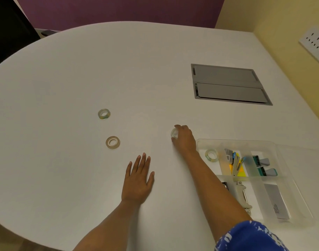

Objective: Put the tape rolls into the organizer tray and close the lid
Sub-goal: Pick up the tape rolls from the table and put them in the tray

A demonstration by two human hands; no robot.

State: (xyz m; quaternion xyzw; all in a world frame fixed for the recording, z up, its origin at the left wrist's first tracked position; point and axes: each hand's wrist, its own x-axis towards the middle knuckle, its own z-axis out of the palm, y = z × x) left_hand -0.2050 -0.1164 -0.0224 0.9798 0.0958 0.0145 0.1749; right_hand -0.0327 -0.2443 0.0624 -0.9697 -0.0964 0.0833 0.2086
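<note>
Two clear tape rolls, one with a printed core (pixel 104 113) and one tan-cored (pixel 112 142), lie flat on the white table (pixel 64 87). The left hand (pixel 138 180) is spread flat, released. A third clear roll (pixel 174 133) is grasped by the right hand (pixel 185 139). A fourth roll (pixel 211 155) sits in the clear organizer tray (pixel 236 142)'s far-left compartment.

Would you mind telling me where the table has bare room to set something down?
The table is bare across its far half, left of the grey hatch, and along the near left edge beside the left hand. It is crowded by the organizer tray, where the right hand grips a tape roll.
</note>
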